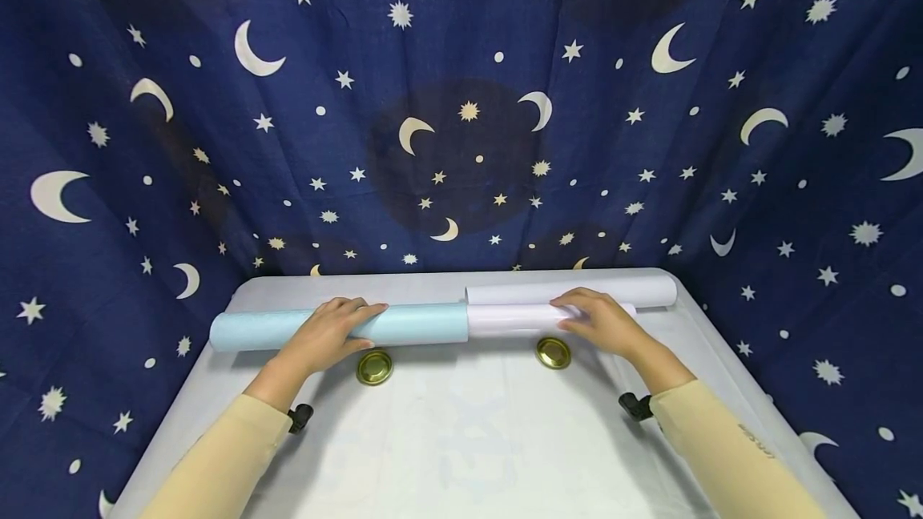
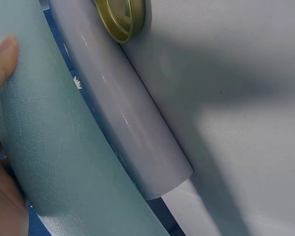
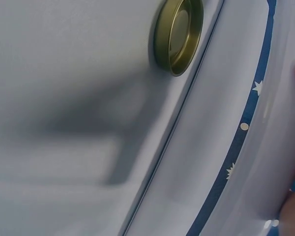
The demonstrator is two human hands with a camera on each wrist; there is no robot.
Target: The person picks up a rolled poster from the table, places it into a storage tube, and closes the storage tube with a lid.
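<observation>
My left hand (image 1: pixel 328 335) grips a light blue roll (image 1: pixel 421 323) with a leather-like texture. Its thumb shows on the roll (image 2: pixel 64 132) in the left wrist view. A glossy pale lavender roll (image 1: pixel 508 320) continues rightward from the blue roll's right end; whether they join I cannot tell. My right hand (image 1: pixel 602 323) is curled round this pale roll, partly hiding it. Just behind lies a white roll (image 1: pixel 642 291). In the left wrist view, another stretch of pale roll (image 2: pixel 123 113) lies beside the blue one. Only bits of the right hand (image 3: pixel 292 211) show in its wrist view.
Two round gold lids stand close in front of the rolls, the left lid (image 1: pixel 374 368) and the right lid (image 1: pixel 554 352). A white cloth covers the table (image 1: pixel 461 439). Beyond its far edge hangs a dark blue curtain (image 1: pixel 461 38) with moons and stars.
</observation>
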